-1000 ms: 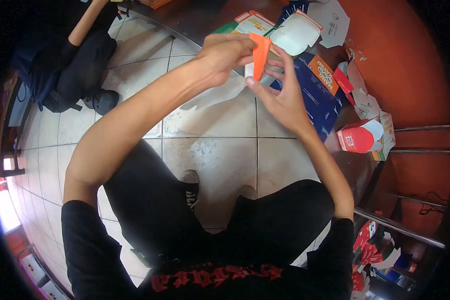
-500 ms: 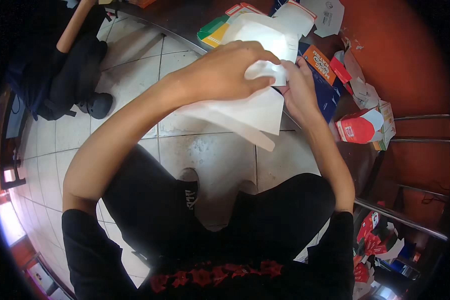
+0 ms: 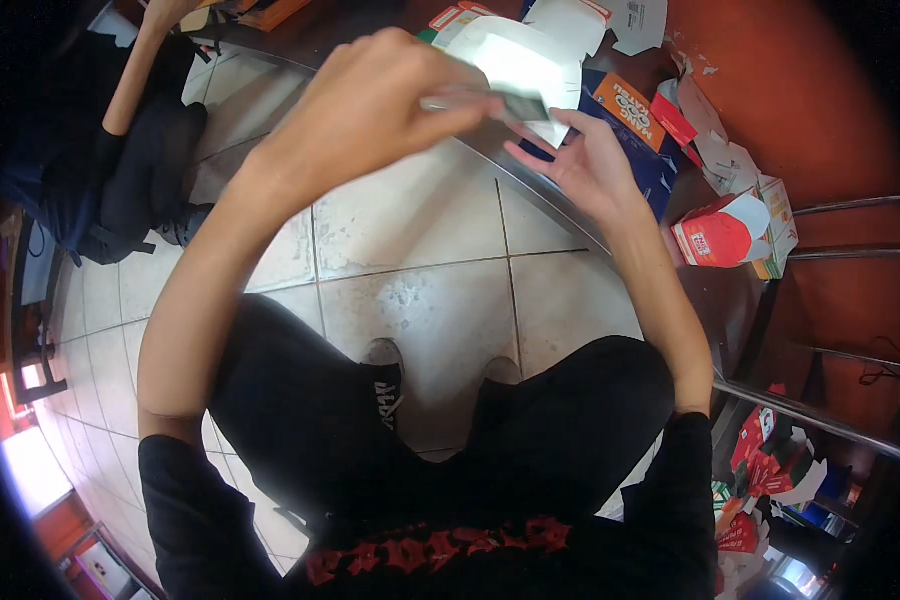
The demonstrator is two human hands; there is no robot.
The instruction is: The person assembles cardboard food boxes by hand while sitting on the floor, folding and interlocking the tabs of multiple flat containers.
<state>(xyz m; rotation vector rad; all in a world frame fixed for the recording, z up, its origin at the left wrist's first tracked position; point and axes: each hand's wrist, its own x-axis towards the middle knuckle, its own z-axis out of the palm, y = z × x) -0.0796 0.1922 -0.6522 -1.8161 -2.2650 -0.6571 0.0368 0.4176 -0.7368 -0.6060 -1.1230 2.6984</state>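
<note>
My left hand (image 3: 400, 110) is raised over the near edge of the brown table, thumb and fingers closed on a thin greyish flat piece (image 3: 460, 100). Motion blurs that piece, and its exact kind does not show. Close by on the right, my right hand (image 3: 590, 165) has its fingers spread, with the palm partly turned up. Its fingertips are beside the corner of an opened white carton (image 3: 515, 60) lying on the table. Whether they touch the carton I cannot tell.
A blue and orange carton (image 3: 635, 125) lies right of the white one. Farther right stands a red carton (image 3: 715, 238). Metal rails (image 3: 820, 420) and more red cartons (image 3: 760, 460) are at lower right. Another person's arm (image 3: 135, 80) shows at upper left, above the tiled floor (image 3: 400, 290).
The white folded card that hung below my hands no longer shows there. My left hand has moved up and left. My right hand's fingers have opened from a grip on the card.
</note>
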